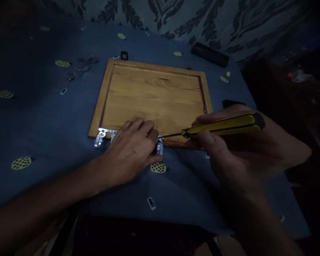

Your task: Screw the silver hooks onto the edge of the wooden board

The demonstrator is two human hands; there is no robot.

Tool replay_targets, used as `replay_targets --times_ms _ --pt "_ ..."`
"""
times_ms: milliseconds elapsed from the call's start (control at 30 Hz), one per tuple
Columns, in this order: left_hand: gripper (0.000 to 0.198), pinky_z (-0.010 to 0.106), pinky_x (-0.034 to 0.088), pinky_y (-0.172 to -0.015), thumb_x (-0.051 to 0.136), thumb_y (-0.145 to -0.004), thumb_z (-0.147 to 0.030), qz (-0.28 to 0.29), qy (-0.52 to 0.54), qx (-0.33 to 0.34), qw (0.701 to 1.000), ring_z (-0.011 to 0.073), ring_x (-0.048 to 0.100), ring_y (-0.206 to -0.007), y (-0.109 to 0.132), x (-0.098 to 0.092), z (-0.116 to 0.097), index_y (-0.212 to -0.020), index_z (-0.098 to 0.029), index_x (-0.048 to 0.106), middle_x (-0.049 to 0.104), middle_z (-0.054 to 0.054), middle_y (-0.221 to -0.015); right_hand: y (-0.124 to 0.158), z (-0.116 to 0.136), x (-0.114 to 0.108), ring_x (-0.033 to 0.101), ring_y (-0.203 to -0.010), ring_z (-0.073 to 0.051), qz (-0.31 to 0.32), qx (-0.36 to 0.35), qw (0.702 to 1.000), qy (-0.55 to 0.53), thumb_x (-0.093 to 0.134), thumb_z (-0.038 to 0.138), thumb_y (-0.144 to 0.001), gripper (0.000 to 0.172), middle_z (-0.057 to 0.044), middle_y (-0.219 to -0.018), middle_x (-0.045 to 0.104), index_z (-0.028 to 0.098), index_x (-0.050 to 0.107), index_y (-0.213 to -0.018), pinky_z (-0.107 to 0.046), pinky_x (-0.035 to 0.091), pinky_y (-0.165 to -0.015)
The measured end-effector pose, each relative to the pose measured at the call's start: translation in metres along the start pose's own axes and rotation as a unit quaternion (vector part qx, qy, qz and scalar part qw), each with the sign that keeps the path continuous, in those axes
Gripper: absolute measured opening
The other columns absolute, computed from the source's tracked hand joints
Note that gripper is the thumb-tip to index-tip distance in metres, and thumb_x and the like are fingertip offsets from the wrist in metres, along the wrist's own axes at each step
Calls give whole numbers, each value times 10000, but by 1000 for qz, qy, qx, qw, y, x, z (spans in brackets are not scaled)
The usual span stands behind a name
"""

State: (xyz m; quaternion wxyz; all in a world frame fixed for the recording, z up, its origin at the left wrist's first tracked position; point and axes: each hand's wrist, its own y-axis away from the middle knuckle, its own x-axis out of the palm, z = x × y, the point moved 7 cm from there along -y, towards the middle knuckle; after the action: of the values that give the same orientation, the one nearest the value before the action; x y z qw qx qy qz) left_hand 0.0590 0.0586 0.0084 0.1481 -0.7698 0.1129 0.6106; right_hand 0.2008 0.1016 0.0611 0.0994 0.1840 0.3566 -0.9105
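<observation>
A framed wooden panel [154, 92] lies flat on the table, with metal hinges along its near edge. My right hand [226, 153] grips a screwdriver [224, 126] by its yellow and black handle. The dark shaft points left, and its tip meets the right-hand hinge [160, 146]. Over that same hinge, my left hand [133, 149] is closed, fingers curled on the panel and thumb beneath the hinge arm. Part of the hinge is hidden by the fingers. Left of this hand, another silver hinge [100, 137] sits at the panel's corner.
A blue patterned cloth [82, 188] covers the table. Small metal pieces [70, 76] and a clear plastic bag [85, 65] lie at the left. Behind the panel are a small dark square object [124, 55] and a long black case [209, 54] near the wall.
</observation>
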Motion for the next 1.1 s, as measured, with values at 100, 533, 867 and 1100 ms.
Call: replay_targets --times_ms 100,533,867,1100 --pt "396 389 478 -881 743 -901 -470 8 4 0 1000 286 585 -1047 0 1 0 -1057 -113 673 654 98 -1032 -3 3 -1 683 -684 -204 -20 -26 999 -6 823 162 -785 198 5 -836 754 306 773 -910 -372 561 -586" --pt "428 422 472 -942 709 -920 -480 34 17 -16 999 307 566 -1106 -1 2 2 -1114 -100 680 652 115 -1096 -6 -3 9 699 -602 -143 21 34 990 -132 804 158 -823 340 24 -879 756 321 771 -1120 -268 564 -470" --pt "393 399 476 -911 730 -909 -472 12 14 -6 1000 287 575 -1058 -1 2 1 -1065 -114 689 651 98 -1036 -12 2 11 655 -495 -106 48 3 987 -156 821 68 -768 267 9 -909 781 262 803 -951 -225 527 -373" --pt "418 425 477 -944 705 -922 -482 41 22 -15 999 307 573 -1099 -2 2 1 -1087 -99 687 645 113 -1076 -15 4 15 615 -415 -99 16 33 991 -131 824 104 -789 179 26 -816 771 234 701 -785 -232 489 -357"
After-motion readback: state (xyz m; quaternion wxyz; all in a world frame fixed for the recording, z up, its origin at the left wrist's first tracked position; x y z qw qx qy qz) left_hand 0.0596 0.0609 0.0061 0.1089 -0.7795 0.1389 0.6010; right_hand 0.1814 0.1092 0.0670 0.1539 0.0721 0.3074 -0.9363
